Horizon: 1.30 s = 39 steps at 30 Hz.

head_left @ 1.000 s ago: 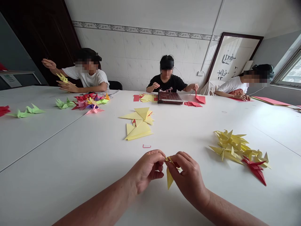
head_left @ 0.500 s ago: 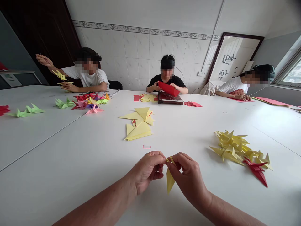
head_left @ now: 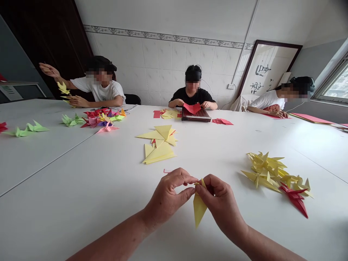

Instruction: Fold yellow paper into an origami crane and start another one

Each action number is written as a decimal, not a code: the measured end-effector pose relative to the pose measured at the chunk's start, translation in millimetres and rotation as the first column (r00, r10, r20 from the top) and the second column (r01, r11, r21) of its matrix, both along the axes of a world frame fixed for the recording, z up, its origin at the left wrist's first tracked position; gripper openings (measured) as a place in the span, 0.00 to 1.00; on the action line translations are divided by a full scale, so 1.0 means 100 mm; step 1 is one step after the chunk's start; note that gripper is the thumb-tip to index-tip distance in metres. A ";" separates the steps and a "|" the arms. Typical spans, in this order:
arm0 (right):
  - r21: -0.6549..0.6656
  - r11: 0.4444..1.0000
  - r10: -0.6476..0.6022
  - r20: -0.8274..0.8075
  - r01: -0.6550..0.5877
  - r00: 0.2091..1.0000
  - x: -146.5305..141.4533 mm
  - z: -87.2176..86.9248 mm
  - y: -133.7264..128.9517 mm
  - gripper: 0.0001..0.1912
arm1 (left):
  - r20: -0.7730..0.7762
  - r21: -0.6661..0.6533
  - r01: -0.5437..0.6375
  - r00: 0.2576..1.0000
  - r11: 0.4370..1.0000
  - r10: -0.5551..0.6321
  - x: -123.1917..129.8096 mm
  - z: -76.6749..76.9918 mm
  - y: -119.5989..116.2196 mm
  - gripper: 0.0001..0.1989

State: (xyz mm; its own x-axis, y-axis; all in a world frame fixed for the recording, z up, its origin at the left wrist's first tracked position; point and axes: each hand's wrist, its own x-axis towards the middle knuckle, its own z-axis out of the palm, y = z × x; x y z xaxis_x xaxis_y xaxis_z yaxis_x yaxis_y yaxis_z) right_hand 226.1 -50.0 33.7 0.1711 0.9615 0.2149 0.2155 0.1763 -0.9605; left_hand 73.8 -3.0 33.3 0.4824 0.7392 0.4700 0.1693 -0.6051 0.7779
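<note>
My left hand (head_left: 170, 197) and my right hand (head_left: 221, 203) meet above the white table (head_left: 81, 203). Between them is a folded piece of yellow origami paper (head_left: 199, 206), its long point hanging downward. My right fingers pinch its upper part, and my left thumb and fingers press against its top edge. A small red paper strip (head_left: 166, 170) lies partly behind my left hand. To the right stands a heap of yellow paper cranes (head_left: 263, 170) with a red paper crane (head_left: 295, 199) at its edge. Straight ahead lies a pile of large yellow folded pieces (head_left: 160, 145).
Across the table, a person in black folds red paper (head_left: 192, 108) over a dark wooden slatted board (head_left: 196, 115). A person at left holds a yellow crane (head_left: 63, 88). Mixed-colour cranes (head_left: 102, 120) lie there. A third person leans at right.
My hands have shifted slightly, and my left fingers sit a little more apart. More of the yellow paper shows. The person opposite has lowered the red paper onto the wooden board.
</note>
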 end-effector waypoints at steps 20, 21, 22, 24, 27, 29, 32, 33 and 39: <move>0.204 0.973 0.048 0.280 -0.108 0.959 0.04 0.07 -0.05 0.15 | 0.032 0.498 -0.082 0.997 0.863 0.076 -0.02 0.05 -0.03 0.11; 0.220 0.970 0.040 0.289 -0.107 0.956 0.04 0.07 -0.05 0.15 | 0.031 0.525 -0.084 0.996 0.847 0.080 -0.02 0.06 -0.03 0.11; 0.233 0.967 0.031 0.296 -0.104 0.955 0.04 0.06 -0.04 0.15 | 0.030 0.546 -0.088 0.996 0.833 0.085 -0.02 0.06 -0.03 0.11; 0.251 0.963 0.018 0.303 -0.099 0.953 0.04 0.06 -0.04 0.14 | 0.030 0.564 -0.095 0.995 0.821 0.094 -0.02 0.07 -0.03 0.11; 0.265 0.959 0.017 0.306 -0.102 0.952 0.04 0.07 -0.04 0.14 | 0.037 0.564 -0.108 0.994 0.819 0.105 -0.02 0.07 -0.03 0.10; 0.273 0.956 0.022 0.307 -0.110 0.951 0.05 0.07 -0.04 0.14 | 0.034 0.549 -0.106 0.994 0.829 0.104 -0.02 0.07 -0.04 0.09; 0.282 0.952 0.024 0.313 -0.117 0.950 0.05 0.06 -0.04 0.15 | 0.008 0.472 -0.097 0.994 0.876 0.106 -0.03 0.07 -0.06 0.07; 0.282 0.952 0.022 0.320 -0.118 0.947 0.06 0.06 -0.04 0.15 | -0.008 0.428 -0.095 0.994 0.898 0.109 -0.03 0.07 -0.07 0.06; 0.330 0.932 -0.009 0.437 -0.151 0.899 0.08 0.05 -0.03 0.14 | -0.108 0.208 -0.073 0.989 0.975 0.097 -0.02 0.11 -0.10 0.08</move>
State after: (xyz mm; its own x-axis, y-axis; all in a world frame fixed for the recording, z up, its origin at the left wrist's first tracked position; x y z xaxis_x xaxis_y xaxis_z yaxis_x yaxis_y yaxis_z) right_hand 234.4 -53.3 38.6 -0.0793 0.8167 0.5716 0.5618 0.5103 -0.6511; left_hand 72.3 -12.9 44.4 0.4825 0.6747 0.5586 0.3092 -0.7278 0.6121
